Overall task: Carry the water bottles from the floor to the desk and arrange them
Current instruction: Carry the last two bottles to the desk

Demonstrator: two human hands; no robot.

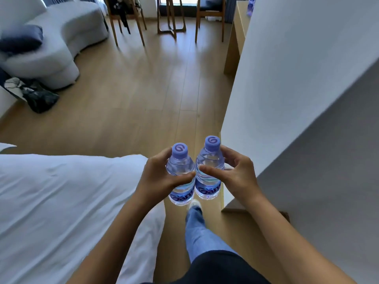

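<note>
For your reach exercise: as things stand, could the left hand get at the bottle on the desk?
Probably not. The left hand already grips a bottle, and the desk bottle stands far across the room on the desk, beyond the wall corner.

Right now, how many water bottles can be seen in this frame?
3. One in the left hand, the left bottle; one in the right hand, the right bottle; a third bottle, blurred, on the desk far ahead. Others may be out of view.

Far bottle (250,6) on desk (239,27) blurred, cropped
</note>
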